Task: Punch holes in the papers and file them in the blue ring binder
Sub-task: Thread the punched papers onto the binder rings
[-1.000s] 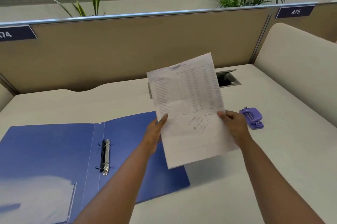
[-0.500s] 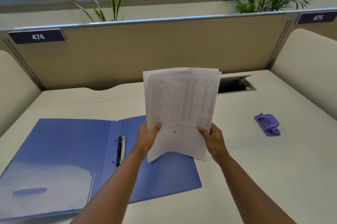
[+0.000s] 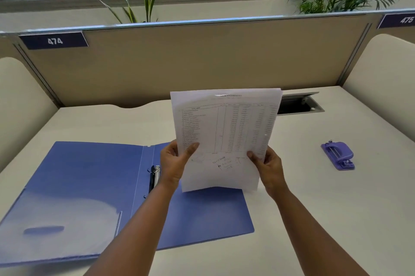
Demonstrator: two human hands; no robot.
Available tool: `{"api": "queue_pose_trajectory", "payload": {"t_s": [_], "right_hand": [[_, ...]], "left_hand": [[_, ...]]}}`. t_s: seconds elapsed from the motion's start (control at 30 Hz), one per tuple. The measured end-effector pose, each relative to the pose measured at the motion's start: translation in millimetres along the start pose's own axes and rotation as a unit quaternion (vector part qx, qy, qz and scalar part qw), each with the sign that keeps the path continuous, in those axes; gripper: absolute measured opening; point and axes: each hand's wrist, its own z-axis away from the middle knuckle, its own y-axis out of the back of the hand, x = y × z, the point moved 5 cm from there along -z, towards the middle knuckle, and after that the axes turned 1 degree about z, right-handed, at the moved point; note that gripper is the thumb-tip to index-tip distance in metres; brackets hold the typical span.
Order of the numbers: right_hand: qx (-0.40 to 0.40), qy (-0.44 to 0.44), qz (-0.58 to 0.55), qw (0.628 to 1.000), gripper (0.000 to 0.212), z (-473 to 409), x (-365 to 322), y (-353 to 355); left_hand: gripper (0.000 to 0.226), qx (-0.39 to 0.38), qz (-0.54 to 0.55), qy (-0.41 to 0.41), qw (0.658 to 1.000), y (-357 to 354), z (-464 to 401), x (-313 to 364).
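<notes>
White papers (image 3: 224, 132) printed with a table and handwritten notes, held upright above the desk (image 3: 314, 208), pinched at the lower edges between left hand (image 3: 174, 163) and right hand (image 3: 268, 166), blue ring binder (image 3: 89, 186) lying open below-left, purple hole punch (image 3: 338, 155) well apart to the right

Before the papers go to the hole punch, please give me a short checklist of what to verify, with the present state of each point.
1. Papers held by both hands: ok; the left hand and right hand pinch the lower edges.
2. Sheet edges aligned: cannot tell; the top corners look slightly offset.
3. Hole punch free to use: ok; it lies alone on the desk, to the right of the hands.
4. Blue ring binder open: ok; it lies flat on the desk.
5. Rings open: cannot tell.
6. Papers already punched: cannot tell; no holes are visible.
</notes>
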Motion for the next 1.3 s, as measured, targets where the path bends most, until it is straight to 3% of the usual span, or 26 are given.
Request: {"api": "queue_pose_trajectory", "payload": {"t_s": [0.13, 0.37, 0.47, 0.63, 0.87, 1.03, 1.3], "right_hand": [[0.004, 0.015, 0.006, 1.0, 0.025, -4.1, -13.4, 0.0], [-0.029, 0.025, 0.022, 0.999, 0.025, -6.8, -18.7, -2.7], [-0.021, 0.039, 0.038, 0.998, 0.024, -7.1, -20.7, -2.2], [0.002, 0.019, 0.03, 0.999, 0.007, -11.8, -19.7, -3.1], [0.04, 0.024, 0.039, 0.998, 0.004, -12.7, -16.8, -8.8], [0.036, 0.027, 0.044, 0.998, 0.007, -10.4, -17.8, -13.9], [0.05, 0.026, 0.038, 0.998, 0.029, -9.6, -11.1, -5.3]], "left_hand": [[0.069, -0.015, 0.006, -0.009, 1.0, -5.5, -2.6, 2.6], [0.016, -0.026, 0.006, 0.01, 1.0, -10.4, -0.6, -5.3], [0.026, -0.001, -0.016, 0.013, 1.0, -9.0, -0.6, -4.1], [0.013, -0.001, -0.004, 0.016, 1.0, -13.3, -3.4, -2.0], [0.01, 0.023, 0.022, 0.043, 0.999, -17.8, 0.8, -4.4], [0.011, 0.018, 0.017, 0.018, 1.0, -15.4, 1.5, -7.1], [0.014, 0.01, 0.001, 0.027, 1.0, -10.6, 5.1, -10.6]]}}
